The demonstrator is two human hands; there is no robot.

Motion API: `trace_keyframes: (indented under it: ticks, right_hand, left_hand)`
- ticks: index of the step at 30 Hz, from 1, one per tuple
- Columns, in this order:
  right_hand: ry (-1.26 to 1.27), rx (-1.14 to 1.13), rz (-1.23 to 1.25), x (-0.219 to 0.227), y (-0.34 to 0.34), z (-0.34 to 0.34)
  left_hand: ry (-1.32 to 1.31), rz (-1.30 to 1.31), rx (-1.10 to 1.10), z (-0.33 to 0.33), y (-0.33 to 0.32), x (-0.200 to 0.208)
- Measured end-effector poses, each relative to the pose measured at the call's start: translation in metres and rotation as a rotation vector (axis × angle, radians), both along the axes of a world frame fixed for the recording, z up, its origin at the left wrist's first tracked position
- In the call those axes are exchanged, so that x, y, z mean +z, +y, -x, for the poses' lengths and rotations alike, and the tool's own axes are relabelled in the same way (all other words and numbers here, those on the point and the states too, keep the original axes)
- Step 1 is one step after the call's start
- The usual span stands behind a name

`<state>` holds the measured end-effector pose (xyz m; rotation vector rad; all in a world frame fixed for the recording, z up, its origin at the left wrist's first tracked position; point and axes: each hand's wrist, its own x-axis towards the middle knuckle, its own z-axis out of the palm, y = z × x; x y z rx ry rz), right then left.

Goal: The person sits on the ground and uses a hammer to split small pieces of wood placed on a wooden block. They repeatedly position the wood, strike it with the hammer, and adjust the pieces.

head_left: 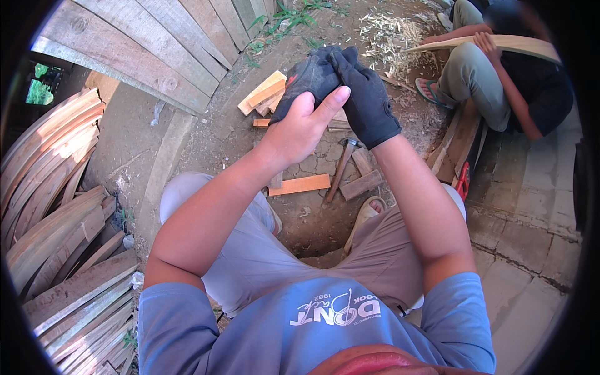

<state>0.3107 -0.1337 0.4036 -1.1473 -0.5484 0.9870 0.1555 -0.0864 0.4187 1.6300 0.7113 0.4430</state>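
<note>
My two hands meet in front of me, above the dirt ground. A black glove covers my right hand (369,103) up to the wrist. My left hand (292,122) has a bare wrist and thumb, the thumb pointing toward the gloved hand. Over its finger side lies a second black glove (312,76) with a small red mark; the left fingers are hidden by it. The right fingers close on this second glove. Below my hands a hammer (340,169) rests on the ground, between an orange-brown wood strip (300,185) and a wooden block (362,185).
Small wood offcuts (265,94) lie beyond my left hand. Curved planks (50,162) are stacked at left near a board wall (144,37). At upper right a seated co-worker (481,75) holds a long curved wood piece (519,45), beside shavings (400,37). A red-handled tool (462,181) is by my right knee.
</note>
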Motion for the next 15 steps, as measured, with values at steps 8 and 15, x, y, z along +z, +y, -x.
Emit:
trace_keyframes:
  ticks: [8,15]
  right_hand:
    - [0.029,0.093,0.008,-0.005,-0.002,-0.005]
    - [-0.011,0.105,-0.007,-0.004,-0.003,-0.006]
  left_hand:
    - [-0.596,0.509,-0.012,0.011,0.033,0.014]
    - [-0.64,0.604,0.066,0.01,0.035,0.011]
